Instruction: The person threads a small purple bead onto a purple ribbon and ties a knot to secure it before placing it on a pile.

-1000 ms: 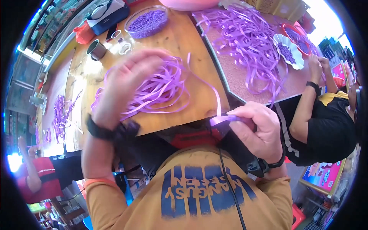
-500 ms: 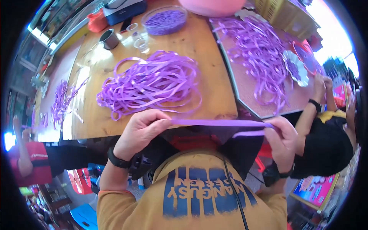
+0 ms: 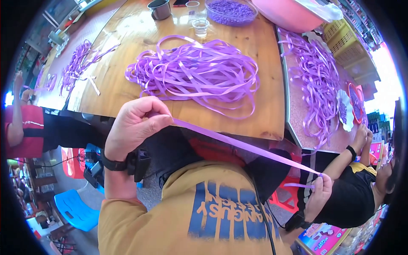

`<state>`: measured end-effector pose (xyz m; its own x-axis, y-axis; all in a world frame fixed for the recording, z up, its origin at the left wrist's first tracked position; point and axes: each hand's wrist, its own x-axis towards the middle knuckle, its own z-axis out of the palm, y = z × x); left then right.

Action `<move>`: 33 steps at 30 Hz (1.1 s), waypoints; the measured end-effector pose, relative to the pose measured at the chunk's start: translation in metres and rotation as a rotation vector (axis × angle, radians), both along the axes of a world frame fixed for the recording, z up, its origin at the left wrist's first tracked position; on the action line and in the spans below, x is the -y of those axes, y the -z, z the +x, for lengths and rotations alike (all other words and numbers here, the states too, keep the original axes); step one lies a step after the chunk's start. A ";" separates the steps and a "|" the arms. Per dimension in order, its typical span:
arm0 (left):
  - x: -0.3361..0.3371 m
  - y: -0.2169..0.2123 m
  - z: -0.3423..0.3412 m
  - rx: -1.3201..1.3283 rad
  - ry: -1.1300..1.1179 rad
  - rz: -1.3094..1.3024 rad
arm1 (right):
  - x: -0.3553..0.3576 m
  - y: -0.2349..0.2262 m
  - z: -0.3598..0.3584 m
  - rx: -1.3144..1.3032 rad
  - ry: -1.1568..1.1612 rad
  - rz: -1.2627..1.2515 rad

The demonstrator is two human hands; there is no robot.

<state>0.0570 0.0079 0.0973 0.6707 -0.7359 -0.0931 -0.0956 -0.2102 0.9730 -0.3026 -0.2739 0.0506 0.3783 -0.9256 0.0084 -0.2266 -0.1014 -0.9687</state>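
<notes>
A flat purple ribbon (image 3: 242, 141) is stretched between my two hands, slanting down toward the right. My left hand (image 3: 142, 121) pinches one end of the stretch near the table's front edge. Low on the right, my right hand (image 3: 319, 197) grips the other side with thumb and fingertips, and a short loose end sticks out from it to the left. A dark purple bit shows at those fingertips, too small to name. Just beyond my left hand, a big heap of looped purple ribbons (image 3: 195, 76) lies on the wooden table (image 3: 267, 114).
A round tub of purple beads (image 3: 231, 12), a clear plastic cup (image 3: 200, 28) and a metal mug (image 3: 160, 9) stand at the back. More ribbons (image 3: 316, 80) cover the pink table on the right. Other people work at both sides. A blue stool (image 3: 76, 208) stands lower left.
My right hand has moved down and to the right, away from my left. The ribbon span between them is longer and now slants. The whole view has shifted.
</notes>
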 end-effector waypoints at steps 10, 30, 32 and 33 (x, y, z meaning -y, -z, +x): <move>0.005 0.009 -0.008 -0.128 -0.009 -0.058 | -0.011 -0.003 0.000 -0.858 -0.339 -0.709; 0.090 0.011 -0.081 -0.047 0.398 -0.097 | -0.066 -0.035 0.131 0.106 -0.861 -0.123; 0.089 0.019 -0.081 -0.151 0.405 -0.232 | -0.066 -0.038 0.129 0.097 -0.823 -0.225; 0.089 0.018 -0.082 -0.150 0.409 -0.227 | -0.066 -0.041 0.128 0.110 -0.788 -0.208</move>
